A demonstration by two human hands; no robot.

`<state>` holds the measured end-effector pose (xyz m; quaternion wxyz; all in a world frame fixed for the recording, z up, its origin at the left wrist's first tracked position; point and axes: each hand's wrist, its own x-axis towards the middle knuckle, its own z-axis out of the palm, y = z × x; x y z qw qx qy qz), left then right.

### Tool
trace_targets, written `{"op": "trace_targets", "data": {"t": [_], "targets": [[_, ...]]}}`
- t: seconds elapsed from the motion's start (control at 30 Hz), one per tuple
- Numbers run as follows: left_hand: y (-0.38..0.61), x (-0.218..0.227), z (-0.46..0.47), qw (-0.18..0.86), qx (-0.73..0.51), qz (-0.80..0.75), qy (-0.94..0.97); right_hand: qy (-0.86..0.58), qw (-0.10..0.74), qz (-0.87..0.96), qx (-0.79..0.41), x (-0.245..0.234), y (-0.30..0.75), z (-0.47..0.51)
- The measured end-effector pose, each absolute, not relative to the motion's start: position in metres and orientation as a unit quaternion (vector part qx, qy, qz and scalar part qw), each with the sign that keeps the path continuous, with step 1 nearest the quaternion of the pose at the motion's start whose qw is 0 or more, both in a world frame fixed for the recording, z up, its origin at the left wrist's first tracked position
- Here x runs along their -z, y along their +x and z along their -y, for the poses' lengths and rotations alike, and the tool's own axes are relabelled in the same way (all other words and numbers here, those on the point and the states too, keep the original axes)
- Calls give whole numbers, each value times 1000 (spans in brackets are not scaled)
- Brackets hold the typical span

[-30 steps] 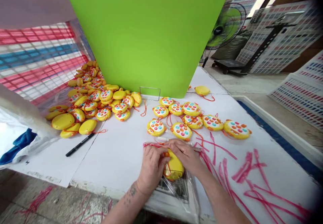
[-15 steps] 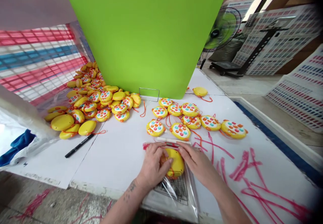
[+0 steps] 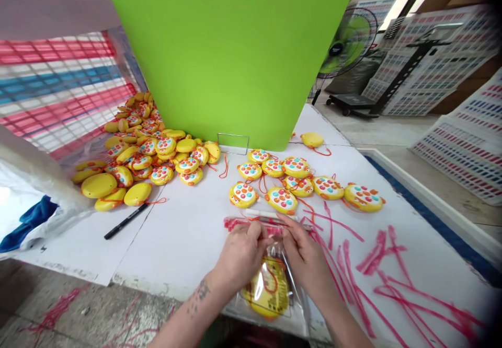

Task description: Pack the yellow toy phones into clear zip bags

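Evidently the care lies in the pinch. The left hand [image 3: 245, 251] has its thumb and forefinger closed together on film at the upper edge of a clear bag [image 3: 300, 316]. The right hand [image 3: 304, 248] meets it there with fingers narrowly bent, though I cannot tell whether its tips truly grip the film. The yellow toy [image 3: 266, 293] lies inside the bag, on the near side of the fingers, its orange cord showing through the film.

To do this well, I would keep both sets of fingertips level, work the edge flat from one side to the other, and leave the toy low, with its cord (easily trapped, I judge) away from the edge.

Much is hard to read. The fingers cover the very edge they handle, glare whitens the toy's middle, and the printing on the bag is illegible. Just beyond the left fingertips runs a pink-red strip [image 3: 231, 223]; whether it belongs to this bag or another beneath, I cannot say. The forearms are cut off by the lower border.
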<state>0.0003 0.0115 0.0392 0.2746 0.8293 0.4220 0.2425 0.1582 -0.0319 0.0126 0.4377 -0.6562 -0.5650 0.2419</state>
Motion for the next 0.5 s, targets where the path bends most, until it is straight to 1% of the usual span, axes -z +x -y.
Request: {"op": "trace_targets", "data": {"t": [0.07,0.17,0.23,0.3,0.37,0.43,0.5], "targets": [[-3,-40,-6,295,-282,-421,810,-645,473,542,-257,-14,157,35],[-13,-35,-2,328,-392,-425,747,-625,512,519,-280,-18,157,41],[-18,-29,-3,392,-437,-444,677,-611,534,514,-277,-21,156,45],[-20,-23,-5,498,-418,-451,612,-602,545,519,-267,-24,155,48],[-18,-17,-9,594,-366,-434,570,-605,535,535,-247,-25,154,49],[-15,-12,-11,646,-341,-412,544,-618,507,571,-186,-26,155,47],[-12,-8,-13,669,-356,-404,513,-626,473,614,-91,-26,157,42]]}}
